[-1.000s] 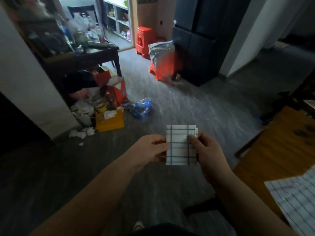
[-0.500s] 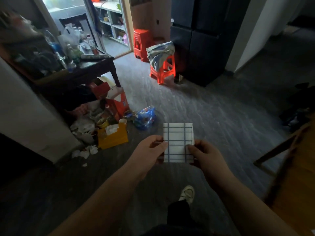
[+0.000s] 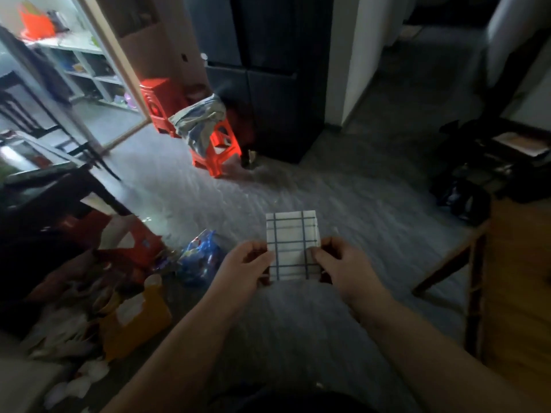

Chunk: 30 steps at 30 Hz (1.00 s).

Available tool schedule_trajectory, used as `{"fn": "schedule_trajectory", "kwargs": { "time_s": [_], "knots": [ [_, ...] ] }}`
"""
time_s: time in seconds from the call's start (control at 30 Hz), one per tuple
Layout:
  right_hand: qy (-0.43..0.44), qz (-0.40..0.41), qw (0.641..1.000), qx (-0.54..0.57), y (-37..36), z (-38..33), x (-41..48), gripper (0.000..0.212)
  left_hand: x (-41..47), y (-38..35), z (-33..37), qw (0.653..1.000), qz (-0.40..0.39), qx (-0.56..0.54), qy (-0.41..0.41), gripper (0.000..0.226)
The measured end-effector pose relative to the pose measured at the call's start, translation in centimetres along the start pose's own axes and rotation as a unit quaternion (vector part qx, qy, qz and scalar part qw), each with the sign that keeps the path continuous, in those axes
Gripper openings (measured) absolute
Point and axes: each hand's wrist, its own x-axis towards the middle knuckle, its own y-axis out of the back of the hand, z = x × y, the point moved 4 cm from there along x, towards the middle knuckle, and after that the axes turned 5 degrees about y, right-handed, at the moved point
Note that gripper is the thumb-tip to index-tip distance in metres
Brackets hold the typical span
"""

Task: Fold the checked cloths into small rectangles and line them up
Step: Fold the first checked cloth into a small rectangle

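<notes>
A white cloth with dark blue checks [image 3: 293,242], folded into a small upright rectangle, hangs in the air in front of me above the grey floor. My left hand [image 3: 246,268] pinches its lower left edge and my right hand [image 3: 338,265] pinches its lower right edge. The fingers behind the cloth are hidden.
A wooden table [image 3: 518,281] stands at the right with dark things at its far end. Red stools [image 3: 216,147], one draped with a grey cloth, stand before a dark cabinet [image 3: 268,73]. Boxes, bags and paper scraps [image 3: 128,281] litter the floor at the left beside a dark table [image 3: 44,189].
My view has swung left and away from the wooden table; the checked sheet lying on it is out of view. Both hands keep hold of the folded cloth.
</notes>
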Motion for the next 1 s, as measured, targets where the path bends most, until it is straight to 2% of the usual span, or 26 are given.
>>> {"fn": "schedule_trajectory", "kwargs": {
  "time_s": [0.23,0.4,0.5,0.67,0.9,1.0],
  "knots": [
    [-0.014,0.094,0.995,-0.041,5.9,-0.5,9.9,0.011,12.9,-6.4,6.3,0.998,-0.065,-0.011,-0.018,0.007],
    [-0.001,0.152,0.985,-0.083,8.9,-2.4,19.5,0.017,24.3,-9.9,12.3,0.988,-0.115,0.052,-0.087,0.005],
    [-0.010,0.185,0.981,-0.051,10.6,-4.0,25.9,0.015,31.1,-11.7,17.2,0.979,-0.146,0.084,-0.116,0.003],
    [-0.039,0.237,0.971,-0.003,13.6,-6.2,35.0,0.019,40.7,-15.6,24.5,0.968,-0.197,0.108,-0.112,0.005],
    [-0.072,0.313,0.947,0.023,21.0,-6.1,42.2,0.020,48.1,-24.6,30.1,0.949,-0.274,0.118,-0.099,0.007],
    [-0.067,0.341,0.937,0.030,25.2,-5.5,45.0,0.017,51.1,-29.7,32.4,0.939,-0.294,0.133,-0.120,0.007]
  ]
}}
